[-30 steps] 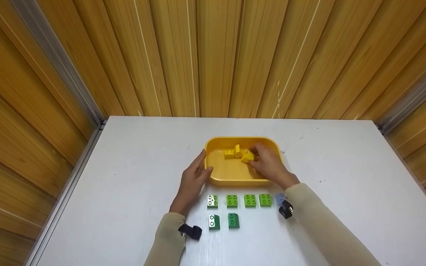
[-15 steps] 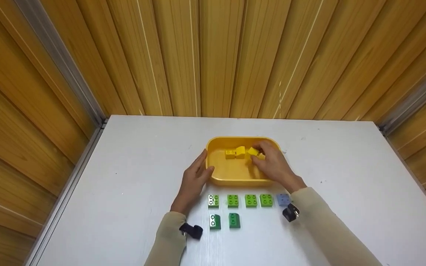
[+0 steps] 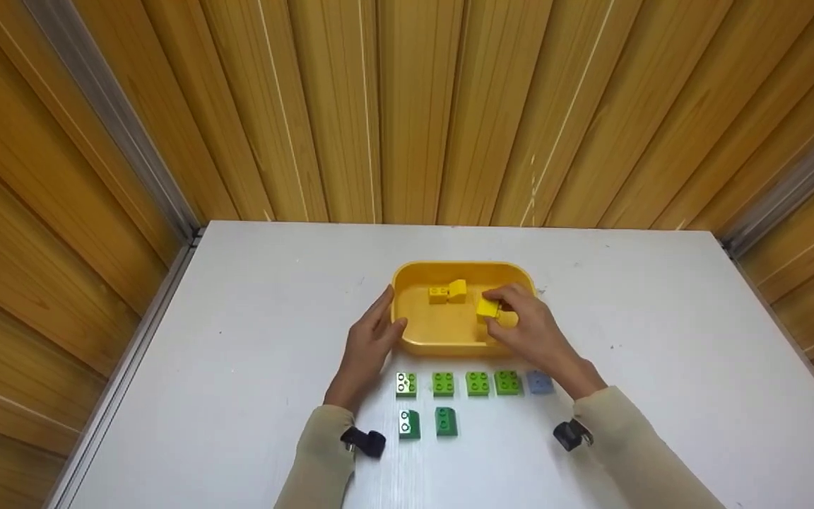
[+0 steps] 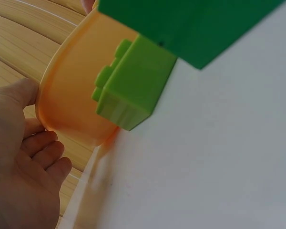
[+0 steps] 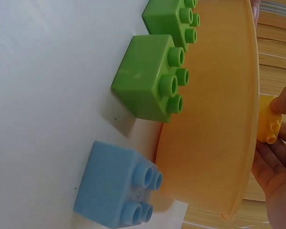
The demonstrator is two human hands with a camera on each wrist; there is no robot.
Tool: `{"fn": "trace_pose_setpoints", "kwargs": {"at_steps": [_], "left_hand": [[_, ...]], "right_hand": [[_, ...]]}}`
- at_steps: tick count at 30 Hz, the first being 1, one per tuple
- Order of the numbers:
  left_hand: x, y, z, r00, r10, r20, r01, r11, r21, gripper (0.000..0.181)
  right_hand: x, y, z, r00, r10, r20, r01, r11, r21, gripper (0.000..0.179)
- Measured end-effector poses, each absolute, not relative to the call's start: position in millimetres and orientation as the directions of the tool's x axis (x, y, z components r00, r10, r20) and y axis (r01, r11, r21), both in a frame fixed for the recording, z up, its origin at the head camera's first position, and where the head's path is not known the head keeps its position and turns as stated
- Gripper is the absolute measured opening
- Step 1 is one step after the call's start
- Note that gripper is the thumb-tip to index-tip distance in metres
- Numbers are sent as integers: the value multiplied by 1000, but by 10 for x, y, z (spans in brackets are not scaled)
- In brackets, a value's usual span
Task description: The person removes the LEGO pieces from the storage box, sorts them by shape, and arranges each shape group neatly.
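Pinching a studded yellow plastic block in the right hand, above a rounded yellow plastic tray's right half, touching the opposite end with a relaxed left hand.

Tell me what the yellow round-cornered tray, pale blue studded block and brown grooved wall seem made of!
Yellow round-cornered tray: probably smooth plastic, slightly shiny; it gleams softly.
Pale blue studded block: probably moulded satin plastic, with neat hollow studs.
Brown grooved wall: smooth-looking, with wood-like grain; it could be wood or a printed panel.
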State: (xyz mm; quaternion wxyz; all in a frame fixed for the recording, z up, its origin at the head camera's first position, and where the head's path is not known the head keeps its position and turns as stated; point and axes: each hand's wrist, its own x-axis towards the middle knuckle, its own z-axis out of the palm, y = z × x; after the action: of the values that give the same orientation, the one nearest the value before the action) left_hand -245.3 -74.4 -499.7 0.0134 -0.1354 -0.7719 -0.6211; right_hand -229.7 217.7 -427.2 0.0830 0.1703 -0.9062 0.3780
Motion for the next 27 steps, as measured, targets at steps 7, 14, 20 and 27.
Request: {"fn": "trace_pose_setpoints", "kwargs": {"at_steps": [7, 14, 20, 27], "left_hand": [[-2450, -761, -5011, -963, 188, 191, 225, 176, 958, 66], [-2448, -777, -4988, -962, 191, 195, 229, 180, 956, 66], [-2449, -780, -4988, -964, 192, 184, 219, 182, 959, 65], [-2466, -792, -5007, -962, 189, 200, 234, 184, 955, 64]], "right_hand": [[-2093, 2181, -4250, -903, -268, 337, -428, 632, -646, 44], [-1894, 2173, -4260, -861, -290, 417, -502, 617, -606, 41], [-1743, 2186, -4288, -834, -342, 432, -549, 589, -593, 38], [-1597, 2207, -4358, -820, -404, 406, -573, 573, -587, 45]]}}
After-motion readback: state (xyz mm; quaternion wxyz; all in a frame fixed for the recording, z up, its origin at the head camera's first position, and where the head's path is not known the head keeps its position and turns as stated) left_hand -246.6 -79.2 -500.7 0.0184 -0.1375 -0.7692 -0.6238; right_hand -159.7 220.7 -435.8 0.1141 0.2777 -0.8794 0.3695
